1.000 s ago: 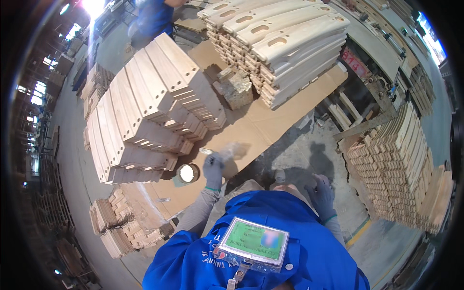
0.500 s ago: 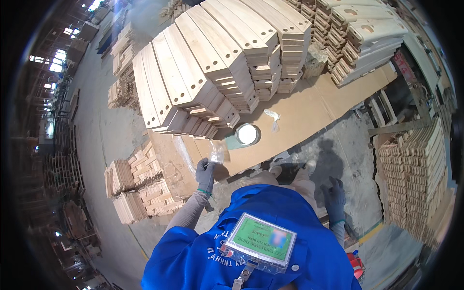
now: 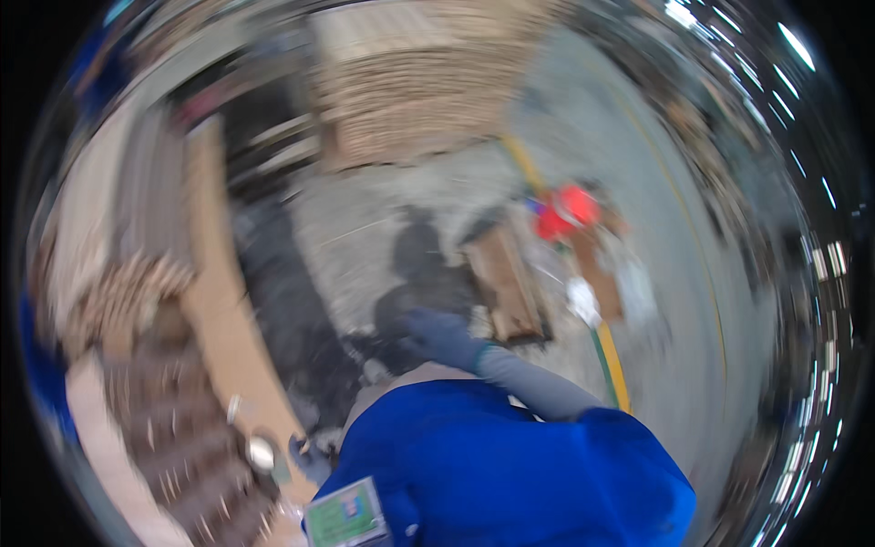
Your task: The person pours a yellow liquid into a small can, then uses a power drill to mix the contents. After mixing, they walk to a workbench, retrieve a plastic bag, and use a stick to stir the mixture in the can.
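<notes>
My left hand (image 3: 310,459), in a grey glove, is at the lower left beside the cardboard sheet (image 3: 239,314). Its fingers are blurred, and whether it holds anything does not show. Close to it stands a small round can (image 3: 262,453) with a white top. In front of my body, over the dark shadowed floor, is my gloved right hand (image 3: 444,339). Motion smears its fingers, and nothing can be made out in it. A wooden box or tray (image 3: 503,278) lies on the floor just beyond that hand.
Stacked wooden boards (image 3: 169,424) stand at the left on the cardboard. A tall stack of wooden pieces (image 3: 419,100) is ahead. To the right, a red object (image 3: 570,211) and a crumpled white item (image 3: 583,301) lie near a yellow floor line (image 3: 615,369).
My view has swung sharply to the right, so the board stacks and cardboard now sit at the left. The clear plastic at my left hand earlier cannot be made out now.
</notes>
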A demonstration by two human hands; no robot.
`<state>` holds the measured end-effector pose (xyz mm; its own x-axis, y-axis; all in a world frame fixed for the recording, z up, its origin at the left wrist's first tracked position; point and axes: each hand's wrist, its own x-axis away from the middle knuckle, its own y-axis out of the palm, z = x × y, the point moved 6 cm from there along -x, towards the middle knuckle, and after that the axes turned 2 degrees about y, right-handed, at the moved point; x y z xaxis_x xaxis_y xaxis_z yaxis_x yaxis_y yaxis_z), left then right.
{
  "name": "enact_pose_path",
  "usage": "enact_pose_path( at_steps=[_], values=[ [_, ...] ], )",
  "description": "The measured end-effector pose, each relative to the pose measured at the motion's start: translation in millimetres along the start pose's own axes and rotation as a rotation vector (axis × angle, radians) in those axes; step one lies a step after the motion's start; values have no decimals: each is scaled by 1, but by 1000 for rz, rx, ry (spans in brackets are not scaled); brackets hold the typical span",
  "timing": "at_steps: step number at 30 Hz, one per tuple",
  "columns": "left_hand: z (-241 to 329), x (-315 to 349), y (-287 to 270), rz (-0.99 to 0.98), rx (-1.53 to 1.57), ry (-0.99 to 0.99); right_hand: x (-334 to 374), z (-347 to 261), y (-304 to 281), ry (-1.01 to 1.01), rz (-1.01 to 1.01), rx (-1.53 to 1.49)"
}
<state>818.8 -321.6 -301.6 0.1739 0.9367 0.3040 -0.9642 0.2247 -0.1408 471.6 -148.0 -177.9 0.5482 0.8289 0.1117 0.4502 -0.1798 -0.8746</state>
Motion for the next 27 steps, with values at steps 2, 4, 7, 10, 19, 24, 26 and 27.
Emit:
enact_pose_path(
  at_steps=[2, 4, 7, 10, 19, 24, 26, 27],
  values=[
    [19, -10, 27, -134, -324, 103, 37, 33, -18, 208, -103, -56],
    [33, -20, 78, -328, -372, 304, 91, 81, -34, 321, 55, -107],
    [35, -16, 143, -480, -338, 210, 160, 146, -52, 487, 160, -194],
    [40, 2, 207, -515, -364, 276, 217, 216, -66, 584, 277, -157],
    [9, 138, 313, -737, -490, 176, 314, 485, -200, 813, 689, -60],
    [5, 190, 296, -612, -454, 74, 274, 606, -216, 946, 418, -4],
    [0, 207, 285, -579, -472, 46, 253, 633, -206, 975, 272, 4],
    [-4, 214, 278, -565, -480, 31, 245, 645, -202, 1014, 172, 30]
  ],
)
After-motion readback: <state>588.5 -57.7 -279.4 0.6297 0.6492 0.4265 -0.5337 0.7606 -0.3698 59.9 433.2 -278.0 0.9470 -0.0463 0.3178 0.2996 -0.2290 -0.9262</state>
